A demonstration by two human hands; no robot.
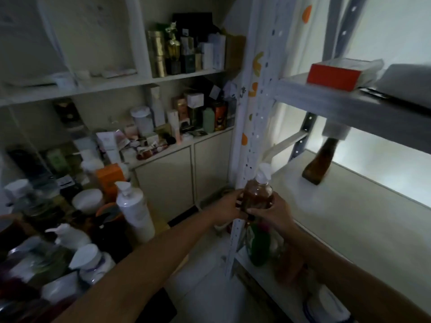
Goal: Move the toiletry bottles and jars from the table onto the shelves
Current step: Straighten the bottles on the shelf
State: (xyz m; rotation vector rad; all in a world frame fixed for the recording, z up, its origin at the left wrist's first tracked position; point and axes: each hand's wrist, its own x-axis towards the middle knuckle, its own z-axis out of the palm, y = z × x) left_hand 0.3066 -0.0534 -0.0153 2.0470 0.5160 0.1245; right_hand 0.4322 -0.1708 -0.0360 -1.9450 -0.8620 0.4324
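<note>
Both hands hold an amber pump bottle (pixel 257 194) with a white pump head, upright, just in front of the white upright post of the metal shelf unit. My left hand (pixel 229 206) grips its left side and my right hand (pixel 272 212) grips its right side and base. To the right lies the pale middle shelf (pixel 349 217), where another amber bottle (pixel 320 163) stands near the back. The table (pixel 58 229) at the lower left is crowded with several white pump bottles, one tall one (pixel 135 210) among them, and jars.
An orange-red box (pixel 338 76) lies on the upper metal shelf. Green and orange bottles (pixel 258 248) stand on the lower shelf below my right hand. A wall cabinet (pixel 182 108) behind holds many boxes and bottles. Floor shows between table and shelf unit.
</note>
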